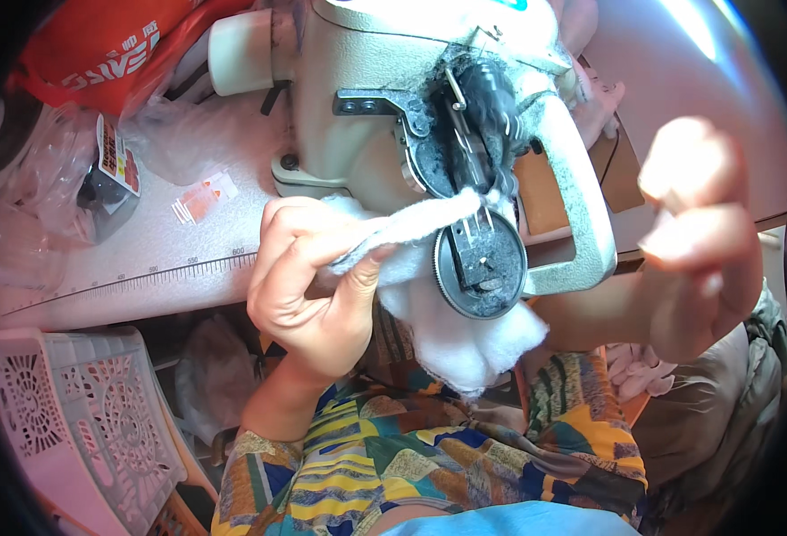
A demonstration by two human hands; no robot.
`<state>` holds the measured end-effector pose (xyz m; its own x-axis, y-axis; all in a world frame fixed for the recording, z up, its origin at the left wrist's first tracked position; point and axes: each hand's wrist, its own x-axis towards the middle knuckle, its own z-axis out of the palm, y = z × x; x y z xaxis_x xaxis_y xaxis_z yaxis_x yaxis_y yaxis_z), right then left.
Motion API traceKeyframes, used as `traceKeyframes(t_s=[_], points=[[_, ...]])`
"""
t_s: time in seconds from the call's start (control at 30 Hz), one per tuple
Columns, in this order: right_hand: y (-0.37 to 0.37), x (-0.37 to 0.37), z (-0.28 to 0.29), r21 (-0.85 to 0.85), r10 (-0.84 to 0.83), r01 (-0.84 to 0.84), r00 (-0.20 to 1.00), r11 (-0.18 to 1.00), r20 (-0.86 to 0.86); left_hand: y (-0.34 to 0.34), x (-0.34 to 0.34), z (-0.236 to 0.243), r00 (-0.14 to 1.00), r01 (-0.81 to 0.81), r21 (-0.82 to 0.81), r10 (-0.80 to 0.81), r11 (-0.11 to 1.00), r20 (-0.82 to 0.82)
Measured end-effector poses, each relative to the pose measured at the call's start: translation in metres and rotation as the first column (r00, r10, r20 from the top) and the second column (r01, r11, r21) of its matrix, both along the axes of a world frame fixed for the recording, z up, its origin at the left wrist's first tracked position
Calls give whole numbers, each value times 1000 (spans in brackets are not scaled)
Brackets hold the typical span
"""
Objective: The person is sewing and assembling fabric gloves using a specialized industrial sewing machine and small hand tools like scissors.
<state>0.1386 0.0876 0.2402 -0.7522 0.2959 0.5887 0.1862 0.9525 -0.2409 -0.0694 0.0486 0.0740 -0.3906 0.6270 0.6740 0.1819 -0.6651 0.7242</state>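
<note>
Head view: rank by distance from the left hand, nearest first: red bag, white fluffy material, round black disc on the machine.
From the left hand:
1. White fluffy material: touching, pinched between thumb and fingers.
2. Round black disc: to the hand's right.
3. Red bag: upper left corner.

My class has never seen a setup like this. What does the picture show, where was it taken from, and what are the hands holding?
This is one view from a wide camera on a person's head, looking down, so straight edges bend. The left hand pinches fluffy white fabric, which reaches the round black disc of a white machine, apparently for sewing. The right hand is raised at the right, blurred; whether it holds anything is unclear. On the pale table lie small paper labels and crumpled clear plastic.
</note>
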Motion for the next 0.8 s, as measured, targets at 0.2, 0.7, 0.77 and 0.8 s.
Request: traceKeyframes(t_s=[0.2,0.7,0.77,0.8], points=[[-15,25,-49,-154,-149,91,893,984,-425,7,2,6,992,-34,70,42,997,-119],[-42,-38,-141,-787,-648,-460,461,410,-607,-3,15,-2,943,245,-216,-181,945,279],[-41,-40,-141,-790,-662,-448,445,419,-603,-2,17,-4,962,187,-191,-140,963,234],[-39,-37,-144,-783,-646,-442,450,438,-616,-1,19,-4,973,152,-170,-117,974,199]])
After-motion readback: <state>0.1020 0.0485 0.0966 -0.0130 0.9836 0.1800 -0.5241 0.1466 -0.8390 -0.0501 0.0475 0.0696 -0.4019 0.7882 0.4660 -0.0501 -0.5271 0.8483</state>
